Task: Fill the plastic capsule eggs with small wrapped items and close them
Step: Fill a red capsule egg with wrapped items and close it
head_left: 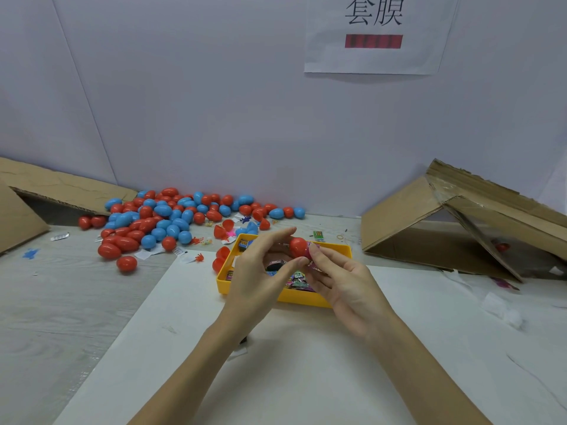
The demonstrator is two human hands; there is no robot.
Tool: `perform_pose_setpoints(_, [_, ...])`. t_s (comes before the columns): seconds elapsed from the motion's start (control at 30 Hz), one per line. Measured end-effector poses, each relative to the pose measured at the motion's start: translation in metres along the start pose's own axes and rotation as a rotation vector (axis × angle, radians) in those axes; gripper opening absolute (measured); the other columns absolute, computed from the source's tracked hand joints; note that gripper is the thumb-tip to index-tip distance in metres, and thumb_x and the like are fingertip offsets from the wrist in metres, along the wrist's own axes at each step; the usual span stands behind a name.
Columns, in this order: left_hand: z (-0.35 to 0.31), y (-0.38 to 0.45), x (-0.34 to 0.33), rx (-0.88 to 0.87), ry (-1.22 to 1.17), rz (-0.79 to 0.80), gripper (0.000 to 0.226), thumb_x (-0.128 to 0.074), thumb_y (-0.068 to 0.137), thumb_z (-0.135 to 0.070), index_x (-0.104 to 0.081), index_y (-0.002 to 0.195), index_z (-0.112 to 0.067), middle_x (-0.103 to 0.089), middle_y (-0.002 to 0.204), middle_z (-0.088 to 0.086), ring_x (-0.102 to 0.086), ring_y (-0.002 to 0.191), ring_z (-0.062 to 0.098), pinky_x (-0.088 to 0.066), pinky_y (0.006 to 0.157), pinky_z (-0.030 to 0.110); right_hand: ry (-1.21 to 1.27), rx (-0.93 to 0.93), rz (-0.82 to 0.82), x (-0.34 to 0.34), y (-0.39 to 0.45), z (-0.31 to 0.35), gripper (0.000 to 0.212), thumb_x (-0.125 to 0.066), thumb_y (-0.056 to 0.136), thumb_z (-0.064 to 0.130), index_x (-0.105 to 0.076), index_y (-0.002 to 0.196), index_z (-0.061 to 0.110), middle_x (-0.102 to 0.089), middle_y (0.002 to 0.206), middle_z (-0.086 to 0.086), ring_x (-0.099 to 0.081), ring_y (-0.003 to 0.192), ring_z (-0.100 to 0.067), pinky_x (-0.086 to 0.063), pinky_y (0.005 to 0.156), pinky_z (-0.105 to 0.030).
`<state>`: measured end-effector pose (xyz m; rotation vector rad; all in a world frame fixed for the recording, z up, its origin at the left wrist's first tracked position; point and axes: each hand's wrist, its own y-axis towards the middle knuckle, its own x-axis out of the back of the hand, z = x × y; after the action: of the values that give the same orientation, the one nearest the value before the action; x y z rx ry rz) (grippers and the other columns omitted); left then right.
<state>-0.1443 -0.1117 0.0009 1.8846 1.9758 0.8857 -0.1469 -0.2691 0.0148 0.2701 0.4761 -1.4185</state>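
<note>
above the yellow tray [343,249], mid-worktop: left hand [260,271] pinches a red egg half [298,246] between thumb and fingers, grip clamped. right hand [343,280] sits just right of it, fingers pinched on a pink wrapped item [313,262] touching the egg's right side. so the egg's opening looks to face right, toward the item; can't confirm. right hand is nearer for the push-in. loose egg pile [165,219] lies well apart, back left.
</note>
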Motion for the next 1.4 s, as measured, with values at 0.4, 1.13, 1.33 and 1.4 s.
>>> perform_pose_setpoints(0.4, [0.005, -0.001, -0.005, -0.149, 0.173, 0.007, 0.034, -0.061, 0.099, -0.020, -0.063, 0.133, -0.017, -0.061, 0.126, -0.007, -0.057, 0.122, 0.012, -0.048, 0.097, 0.019, 0.300, -0.314, 0.107, -0.005, -0.003, 0.005, 0.031, -0.079, 0.083, 0.024, -0.076, 0.109, 0.008, -0.075, 0.114, -0.015, -0.076, 0.094, -0.025, -0.063, 0.081, -0.034])
perform_pose_setpoints(1.13, [0.004, -0.002, -0.005, -0.025, -0.030, 0.056, 0.024, -0.065, 0.098, -0.022, -0.071, 0.121, -0.026, -0.072, 0.114, -0.015, -0.066, 0.115, 0.014, -0.054, 0.092, 0.023, 0.184, -0.277, 0.052, -0.008, -0.007, 0.008, 0.041, -0.077, 0.087, 0.034, -0.073, 0.116, 0.005, -0.076, 0.112, -0.018, -0.077, 0.090, -0.023, -0.064, 0.077, -0.032])
perform_pose_setpoints(1.33, [0.008, 0.002, 0.002, -0.137, 0.131, 0.045, 0.033, -0.072, 0.093, -0.012, -0.066, 0.126, -0.014, -0.066, 0.118, -0.003, -0.065, 0.113, 0.021, -0.056, 0.094, 0.036, 0.019, -0.137, 0.076, -0.005, -0.008, 0.006, 0.039, -0.064, 0.100, 0.033, -0.071, 0.114, -0.003, -0.076, 0.111, -0.020, -0.075, 0.104, -0.029, -0.063, 0.086, -0.036])
perform_pose_setpoints(1.4, [0.008, 0.002, 0.004, -0.172, 0.169, 0.099, 0.040, -0.073, 0.092, -0.008, -0.064, 0.130, -0.015, -0.063, 0.122, -0.002, -0.064, 0.115, 0.019, -0.056, 0.094, 0.033, -0.124, -0.048, 0.081, -0.007, -0.010, 0.003, 0.033, -0.070, 0.097, 0.027, -0.073, 0.115, 0.000, -0.077, 0.111, -0.016, -0.075, 0.106, -0.027, -0.061, 0.091, -0.035])
